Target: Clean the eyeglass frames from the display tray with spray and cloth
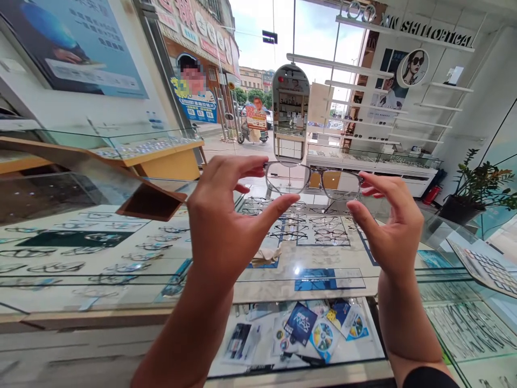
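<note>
A pair of thin-framed eyeglasses (341, 185) is held up in front of me, above the glass counter. My left hand (226, 215) has its fingertips at the left end of the frame, while its thumb stretches out below the left lens. At the right end, the fingers and thumb of my right hand (390, 210) close around the hinge side. The temples of the glasses are mostly hidden. Beyond the frame stands a tall oval mirror (291, 116). Under the counter glass lie several rows of eyeglasses (329, 235).
A brown curved stand (151, 202) rests on the counter at left. A crumpled cloth (265, 255) lies between my arms. Nearer me, leaflets (301, 322) sit below the glass. A tray with small items (487, 264) is at right, with a potted plant (464, 199) behind.
</note>
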